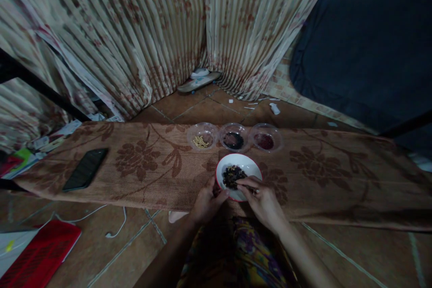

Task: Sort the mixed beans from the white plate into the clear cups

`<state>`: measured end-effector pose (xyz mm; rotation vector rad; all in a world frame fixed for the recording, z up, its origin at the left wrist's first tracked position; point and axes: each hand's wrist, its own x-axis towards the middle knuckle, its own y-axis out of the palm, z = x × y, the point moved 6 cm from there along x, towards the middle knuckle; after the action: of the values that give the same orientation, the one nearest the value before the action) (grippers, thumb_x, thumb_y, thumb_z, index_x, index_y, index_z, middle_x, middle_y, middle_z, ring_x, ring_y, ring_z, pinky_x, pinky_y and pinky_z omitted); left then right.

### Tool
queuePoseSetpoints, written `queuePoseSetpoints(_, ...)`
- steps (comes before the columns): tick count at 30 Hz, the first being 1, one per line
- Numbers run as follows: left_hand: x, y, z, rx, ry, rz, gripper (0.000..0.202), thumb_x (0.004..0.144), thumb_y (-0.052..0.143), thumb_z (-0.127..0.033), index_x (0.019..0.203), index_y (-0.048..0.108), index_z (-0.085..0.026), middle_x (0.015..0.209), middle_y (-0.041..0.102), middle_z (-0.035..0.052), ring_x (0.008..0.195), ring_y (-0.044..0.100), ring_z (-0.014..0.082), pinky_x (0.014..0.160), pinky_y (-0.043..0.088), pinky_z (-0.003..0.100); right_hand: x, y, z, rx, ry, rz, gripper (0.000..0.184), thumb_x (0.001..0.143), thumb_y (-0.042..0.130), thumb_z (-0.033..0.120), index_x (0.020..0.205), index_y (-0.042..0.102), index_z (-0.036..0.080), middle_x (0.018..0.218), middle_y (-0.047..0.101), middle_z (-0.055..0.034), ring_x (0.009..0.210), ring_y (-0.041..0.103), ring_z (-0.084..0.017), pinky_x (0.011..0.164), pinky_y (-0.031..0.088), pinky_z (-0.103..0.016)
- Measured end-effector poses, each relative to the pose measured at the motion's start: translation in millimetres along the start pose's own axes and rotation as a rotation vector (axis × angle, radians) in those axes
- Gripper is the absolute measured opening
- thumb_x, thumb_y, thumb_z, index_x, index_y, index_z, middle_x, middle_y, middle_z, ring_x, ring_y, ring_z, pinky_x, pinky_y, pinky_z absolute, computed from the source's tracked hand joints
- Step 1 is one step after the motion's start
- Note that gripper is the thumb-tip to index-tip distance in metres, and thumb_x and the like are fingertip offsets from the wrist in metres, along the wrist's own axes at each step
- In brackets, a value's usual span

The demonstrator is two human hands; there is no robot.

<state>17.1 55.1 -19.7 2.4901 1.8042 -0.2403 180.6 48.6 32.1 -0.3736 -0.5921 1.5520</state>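
A white bowl [250, 168] with a red rim stands on the cloth-covered bench. Inside it lies a heap of mixed beans [232, 174], mostly dark with a few yellow ones. My left hand [208, 200] grips the bowl's near left rim between thumb and fingers. Over the bowl's right side reaches my right hand [263, 201], its fingertips pinched together at the edge of the heap; what they hold is too small to tell. Just behind the bowl are three clear plastic cups: one with yellow beans [201, 141], one with black beans [233, 140], one with dark red beans [264, 141].
A black phone [85, 169] rests on the left of the brown floral cloth [141, 189]. Beyond the bench, a skateboard [199, 82] sits by striped curtains [162, 31]. White earphones [116, 234] and a red item [43, 252] are on the tiled floor at left.
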Motion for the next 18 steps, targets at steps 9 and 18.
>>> queuePoseSetpoints(9, 1.6, -0.4, 4.4, 0.009, -0.007, -0.002, 0.053, 0.083, 0.062, -0.034, 0.132, 0.047, -0.018, 0.110, 0.071, 0.0051, 0.099, 0.066, 0.0218, 0.091, 0.051, 0.033, -4.6, -6.7, -8.6, 0.008, 0.100, 0.015, 0.025, 0.086, 0.054, 0.037, 0.095, 0.072, 0.023, 0.097, 0.072, -0.0056, 0.087, 0.067, -0.019, 0.078, 0.052, -0.030)
queuePoseSetpoints(18, 1.0, -2.0, 1.4, 0.052, -0.021, -0.011, 0.054, 0.083, 0.062, -0.034, 0.132, 0.046, -0.018, 0.110, 0.071, 0.0052, 0.099, 0.066, 0.0212, 0.091, 0.050, 0.031, -14.0, -43.1, -25.2, -0.056, 0.180, -0.151, 0.031, 0.085, 0.053, 0.047, 0.088, 0.071, 0.021, 0.095, 0.073, -0.0073, 0.088, 0.068, -0.023, 0.077, 0.053, -0.032)
